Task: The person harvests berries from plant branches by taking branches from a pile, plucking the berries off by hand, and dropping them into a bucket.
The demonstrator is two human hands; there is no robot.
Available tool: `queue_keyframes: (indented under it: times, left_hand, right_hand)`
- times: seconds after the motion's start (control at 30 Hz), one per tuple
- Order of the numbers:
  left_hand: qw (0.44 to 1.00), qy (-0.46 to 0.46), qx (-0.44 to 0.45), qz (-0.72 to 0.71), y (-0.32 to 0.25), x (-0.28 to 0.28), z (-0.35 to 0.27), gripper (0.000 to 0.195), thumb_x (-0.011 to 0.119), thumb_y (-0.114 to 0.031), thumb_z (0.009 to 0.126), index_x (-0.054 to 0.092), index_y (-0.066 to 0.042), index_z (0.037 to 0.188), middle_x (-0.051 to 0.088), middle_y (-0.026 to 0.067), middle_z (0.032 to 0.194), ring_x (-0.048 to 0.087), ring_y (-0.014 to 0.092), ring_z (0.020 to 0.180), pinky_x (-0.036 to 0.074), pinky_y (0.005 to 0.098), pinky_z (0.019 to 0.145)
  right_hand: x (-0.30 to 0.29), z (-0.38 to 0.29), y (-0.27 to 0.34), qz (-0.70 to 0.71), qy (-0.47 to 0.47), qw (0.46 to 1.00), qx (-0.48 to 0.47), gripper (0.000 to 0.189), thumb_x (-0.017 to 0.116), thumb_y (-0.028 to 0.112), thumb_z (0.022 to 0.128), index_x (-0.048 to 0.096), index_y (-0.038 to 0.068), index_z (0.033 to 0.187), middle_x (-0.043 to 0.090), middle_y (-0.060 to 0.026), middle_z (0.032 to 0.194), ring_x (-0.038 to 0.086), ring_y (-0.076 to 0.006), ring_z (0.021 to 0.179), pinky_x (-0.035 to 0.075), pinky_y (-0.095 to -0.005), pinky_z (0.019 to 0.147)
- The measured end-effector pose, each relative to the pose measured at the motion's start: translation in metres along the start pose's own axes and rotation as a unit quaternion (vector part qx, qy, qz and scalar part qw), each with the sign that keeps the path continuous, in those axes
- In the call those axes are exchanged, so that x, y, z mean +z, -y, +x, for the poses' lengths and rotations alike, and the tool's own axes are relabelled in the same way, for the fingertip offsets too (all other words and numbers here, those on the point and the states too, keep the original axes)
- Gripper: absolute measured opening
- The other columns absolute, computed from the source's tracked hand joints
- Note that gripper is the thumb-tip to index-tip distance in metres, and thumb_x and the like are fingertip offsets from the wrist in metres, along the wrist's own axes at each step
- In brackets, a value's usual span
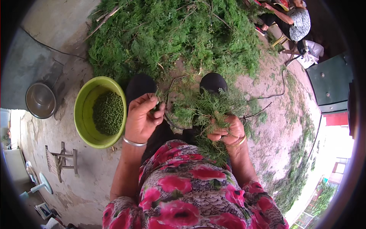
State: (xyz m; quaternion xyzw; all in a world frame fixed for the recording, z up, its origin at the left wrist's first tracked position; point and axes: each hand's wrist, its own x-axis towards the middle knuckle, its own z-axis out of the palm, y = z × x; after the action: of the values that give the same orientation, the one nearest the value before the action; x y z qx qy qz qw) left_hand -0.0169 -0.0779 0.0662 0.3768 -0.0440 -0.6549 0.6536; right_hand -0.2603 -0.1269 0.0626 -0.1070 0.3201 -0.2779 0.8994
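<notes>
My left hand (143, 117), a silver bangle at its wrist, is curled between the basin and my lap. Between its fingers shows a small green seed cone (156, 104), mostly hidden. A leafy conifer sprig (211, 110), flat and scale-leaved like arborvitae, is gripped in my right hand (228, 130) above my right knee. Left of my left hand stands a lime-green plastic basin (80, 130), partly filled with small green cones (108, 114). Ahead of my feet lies a large heap of cut conifer branches (171, 37).
A metal bowl (41, 100) and a small wooden folding stool (61, 161) are at left. Another person (297, 23) sits at the upper right near a white sack (311, 54). A dark green cabinet (328, 81) stands at right. A thin dark cable (283, 86) crosses the floor.
</notes>
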Motion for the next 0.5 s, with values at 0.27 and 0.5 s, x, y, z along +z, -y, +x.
queue_keyframes:
  times: [0.27,0.5]
  left_hand:
    - [0.992,0.104,-0.067,0.032,0.039,0.003,-0.013,0.005,0.058,-0.005,0.085,0.056,0.000,0.085,0.061,0.0168,0.078,0.055,0.014,0.058,0.041,0.0213,0.044]
    - [0.993,0.064,-0.061,0.074,0.042,0.022,-0.018,0.007,0.060,-0.008,0.086,0.057,-0.002,0.082,0.058,0.0088,0.070,0.049,0.009,0.049,0.036,0.0190,0.040]
  right_hand:
    - [-0.006,0.007,0.001,0.006,0.114,0.993,0.017,0.017,0.054,0.019,0.088,0.055,0.002,0.086,0.043,0.0004,0.058,0.033,-0.0091,0.043,0.030,-0.0282,0.046]
    - [0.020,0.008,-0.015,-0.064,0.085,0.988,-0.111,0.035,0.069,0.020,0.078,0.055,-0.001,0.102,0.048,0.0016,0.060,0.041,-0.0067,0.052,0.033,-0.0257,0.054]
